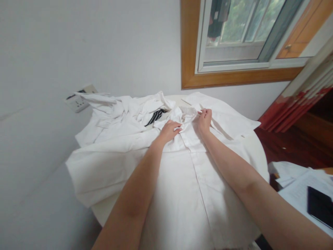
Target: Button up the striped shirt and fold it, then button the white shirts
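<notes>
The white cloth shirt with a button front [179, 187] lies spread over a round, cream-white table [262, 158], its collar part far from the person and its lower body toward the person. The left hand [169, 131] is at the neck of the shirt, with bent fingers closed upon the cloth near the top of the front strip. The right hand [205, 119] is just beside it, on the other side of the neck, and its fingertips are gripping the edge of the collar [189, 111]. To the left of the hands lies a crumpled heap of white cloth [116, 114], and between this heap and the left hand there shows a black piece with white stripes [155, 117]. Behind the table stands a plain, pale wall [125, 45], which bears a white socket plate [79, 101] near the heap.
</notes>
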Available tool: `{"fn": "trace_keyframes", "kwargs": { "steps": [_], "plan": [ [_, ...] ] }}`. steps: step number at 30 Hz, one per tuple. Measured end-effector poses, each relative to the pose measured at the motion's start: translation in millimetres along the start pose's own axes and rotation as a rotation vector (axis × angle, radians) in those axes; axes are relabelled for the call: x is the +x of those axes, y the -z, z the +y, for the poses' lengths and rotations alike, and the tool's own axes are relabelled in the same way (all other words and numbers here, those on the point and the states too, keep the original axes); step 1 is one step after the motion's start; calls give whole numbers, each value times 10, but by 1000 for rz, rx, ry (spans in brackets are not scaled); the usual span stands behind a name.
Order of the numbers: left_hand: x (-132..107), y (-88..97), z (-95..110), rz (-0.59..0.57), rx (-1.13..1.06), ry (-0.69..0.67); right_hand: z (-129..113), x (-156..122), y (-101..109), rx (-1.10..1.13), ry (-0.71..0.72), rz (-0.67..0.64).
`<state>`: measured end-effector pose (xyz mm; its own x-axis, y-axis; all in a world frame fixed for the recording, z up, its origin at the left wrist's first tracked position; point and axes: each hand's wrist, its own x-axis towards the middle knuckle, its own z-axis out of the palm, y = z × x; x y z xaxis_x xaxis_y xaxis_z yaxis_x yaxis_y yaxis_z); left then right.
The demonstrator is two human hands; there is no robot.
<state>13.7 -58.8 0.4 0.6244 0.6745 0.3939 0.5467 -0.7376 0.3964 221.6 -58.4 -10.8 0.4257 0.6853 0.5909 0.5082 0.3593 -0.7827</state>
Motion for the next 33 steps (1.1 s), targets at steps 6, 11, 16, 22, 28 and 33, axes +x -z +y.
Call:
{"fn": "trace_keyframes", "kwargs": {
  "steps": [6, 11, 16, 22, 28, 33],
  "plan": [
    [5, -21, -60, 126, 17, 19, -488, -219, 6, -214, 471, -114],
    [6, 2, -38, 226, 9, 98, -572, -305, -57, -384, 552, -386],
    [3, -38, 48, 369, -29, 206, -440, -266, -99, -455, 471, -398],
    [26, -108, 111, 450, 36, 273, -450, -263, -131, -550, 408, -407],
    [48, -158, 93, 537, -7, 358, -496, -293, -161, -642, 319, -420],
    [31, -164, 83, 530, 11, 347, -501, -299, -148, -647, 278, -451]
  ]
}}
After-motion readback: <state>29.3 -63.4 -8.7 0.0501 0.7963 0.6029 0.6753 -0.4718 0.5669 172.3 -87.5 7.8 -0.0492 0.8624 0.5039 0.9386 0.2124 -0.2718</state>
